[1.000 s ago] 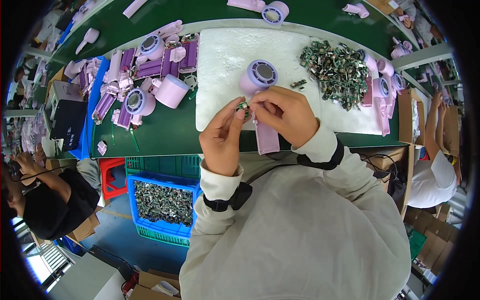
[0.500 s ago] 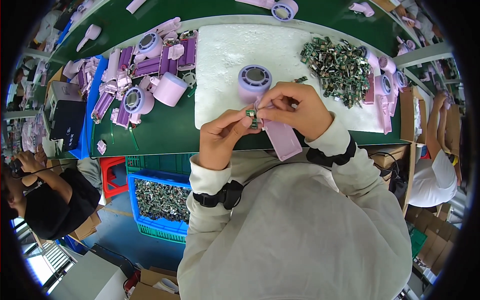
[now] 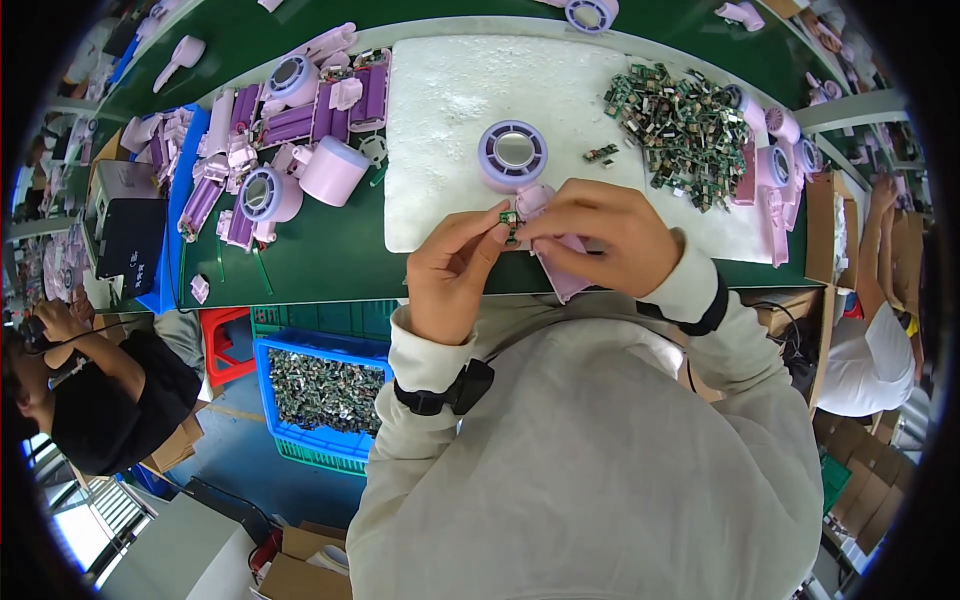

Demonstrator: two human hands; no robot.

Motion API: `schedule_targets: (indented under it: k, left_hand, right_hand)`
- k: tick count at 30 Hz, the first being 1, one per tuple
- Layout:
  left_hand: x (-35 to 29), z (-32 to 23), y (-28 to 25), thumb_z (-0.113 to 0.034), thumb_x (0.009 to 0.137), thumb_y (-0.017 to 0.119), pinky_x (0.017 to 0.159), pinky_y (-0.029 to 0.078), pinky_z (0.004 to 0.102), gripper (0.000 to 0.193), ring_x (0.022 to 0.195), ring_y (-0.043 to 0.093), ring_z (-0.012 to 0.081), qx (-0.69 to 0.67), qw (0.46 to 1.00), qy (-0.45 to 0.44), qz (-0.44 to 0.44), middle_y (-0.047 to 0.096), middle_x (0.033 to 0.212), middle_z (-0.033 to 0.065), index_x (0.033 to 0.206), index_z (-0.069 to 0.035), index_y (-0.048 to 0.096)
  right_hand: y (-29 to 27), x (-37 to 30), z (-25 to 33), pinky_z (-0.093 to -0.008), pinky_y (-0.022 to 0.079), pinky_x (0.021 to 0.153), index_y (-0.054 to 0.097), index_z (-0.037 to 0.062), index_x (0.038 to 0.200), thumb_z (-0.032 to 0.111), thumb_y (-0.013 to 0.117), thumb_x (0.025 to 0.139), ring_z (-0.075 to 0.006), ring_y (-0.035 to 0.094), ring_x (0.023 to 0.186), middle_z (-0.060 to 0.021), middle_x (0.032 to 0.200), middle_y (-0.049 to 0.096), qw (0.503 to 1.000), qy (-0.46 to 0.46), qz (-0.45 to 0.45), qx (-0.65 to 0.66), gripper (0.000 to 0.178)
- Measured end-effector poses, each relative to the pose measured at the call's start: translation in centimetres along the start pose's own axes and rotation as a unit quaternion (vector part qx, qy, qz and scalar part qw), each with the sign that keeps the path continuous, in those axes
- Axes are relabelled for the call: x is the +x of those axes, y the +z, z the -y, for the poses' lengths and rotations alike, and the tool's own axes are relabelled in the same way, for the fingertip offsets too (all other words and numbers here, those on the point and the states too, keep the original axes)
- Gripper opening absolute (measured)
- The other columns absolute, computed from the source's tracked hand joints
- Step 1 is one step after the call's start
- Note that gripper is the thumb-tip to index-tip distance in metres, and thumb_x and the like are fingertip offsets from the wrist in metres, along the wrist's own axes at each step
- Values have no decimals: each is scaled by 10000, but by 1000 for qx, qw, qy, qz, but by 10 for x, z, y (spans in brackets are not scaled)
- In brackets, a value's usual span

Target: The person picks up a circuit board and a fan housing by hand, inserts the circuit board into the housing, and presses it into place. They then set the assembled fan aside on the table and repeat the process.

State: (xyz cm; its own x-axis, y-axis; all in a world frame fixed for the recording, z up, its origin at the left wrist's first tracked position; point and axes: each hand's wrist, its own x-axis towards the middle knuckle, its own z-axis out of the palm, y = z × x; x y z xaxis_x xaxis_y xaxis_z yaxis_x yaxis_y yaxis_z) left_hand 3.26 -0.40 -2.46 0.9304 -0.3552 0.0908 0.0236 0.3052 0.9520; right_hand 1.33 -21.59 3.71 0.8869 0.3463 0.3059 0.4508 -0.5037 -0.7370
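My left hand (image 3: 452, 275) pinches a small green circuit board (image 3: 509, 219) at its fingertips. My right hand (image 3: 600, 235) meets it there and holds a lilac plastic handle part (image 3: 562, 280) that sticks out below the palm. Both hands hover over the near edge of a white foam mat (image 3: 450, 130). Just beyond the fingers a lilac round fan housing (image 3: 512, 153) lies on the mat. A heap of small green circuit boards (image 3: 685, 125) lies on the mat's right side.
Lilac housings and handle parts (image 3: 290, 130) crowd the green table (image 3: 300, 270) at left. A blue crate of small boards (image 3: 322, 390) stands below the table edge. One person (image 3: 90, 390) sits at left, another (image 3: 870, 340) at right. More lilac parts (image 3: 775, 190) lie at right.
Both hands have shifted slightly right and nearer the table edge. The lilac handle part now sits lower under my right palm. The small board stays pinched between the fingertips.
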Motion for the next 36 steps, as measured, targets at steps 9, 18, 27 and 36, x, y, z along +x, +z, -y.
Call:
schedule_targets:
  k: [9, 18, 27, 36]
  left_hand:
    - [-1, -4, 0, 45, 974, 612, 906, 589, 329, 255, 1031, 691, 203, -2, 1000, -26, -7, 680, 1189, 151, 1225, 38, 658]
    - [-4, -2, 4, 42, 980, 598, 919, 610, 368, 256, 1052, 694, 226, -7, 1000, -15, -19, 674, 1217, 162, 1232, 40, 643]
    - [-3, -1, 8, 54, 977, 602, 841, 595, 291, 261, 975, 702, 173, 17, 999, 20, -33, 688, 1153, 130, 1228, 20, 664]
    - [-13, -5, 11, 57, 934, 661, 718, 528, 251, 309, 843, 674, 134, 226, 971, 68, -42, 676, 1023, 122, 1232, -15, 701]
  right_hand:
    - [-7, 11, -6, -335, 488, 671, 742, 78, 1029, 63, 735, 862, -224, 600, 757, -63, 913, 654, 995, -83, 33, -50, 168]
    - [17, 6, 6, -302, 457, 645, 747, 45, 1001, 100, 765, 857, -197, 572, 741, -72, 859, 656, 990, 102, -92, 16, 156]
    - [18, 4, 7, -318, 473, 678, 743, 32, 987, 72, 763, 839, -210, 582, 763, -72, 861, 662, 991, 66, -98, -59, 154]
    - [14, 4, 4, -324, 470, 659, 722, 18, 942, 55, 762, 827, -207, 573, 739, -67, 823, 648, 989, -19, -92, -110, 128]
